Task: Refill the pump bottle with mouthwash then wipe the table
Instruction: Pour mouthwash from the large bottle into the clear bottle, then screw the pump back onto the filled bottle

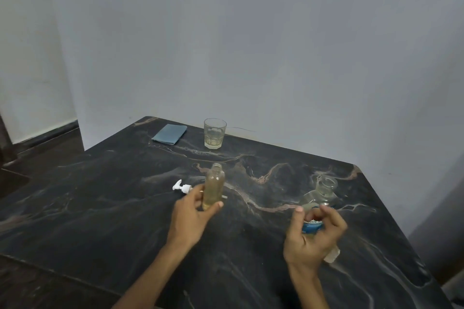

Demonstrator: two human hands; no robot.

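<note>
Pump bottle [214,187] open and upright on the table [100,208] — left hand [193,216] wrapped around it.
Right hand [313,233] clasps a tilted clear bottle with a blue label [319,198], apparently the mouthwash — pouring looks next, and needs its mouth over the narrow neck. Pump head [182,187] lies just behind; glass [214,133] and folded cloth [169,134] wait well clear.

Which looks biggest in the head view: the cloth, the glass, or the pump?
1. Cloth and glass look about alike; both sit far back, so I won't rank them.
2. Pump, smallest, though nearer.
</note>
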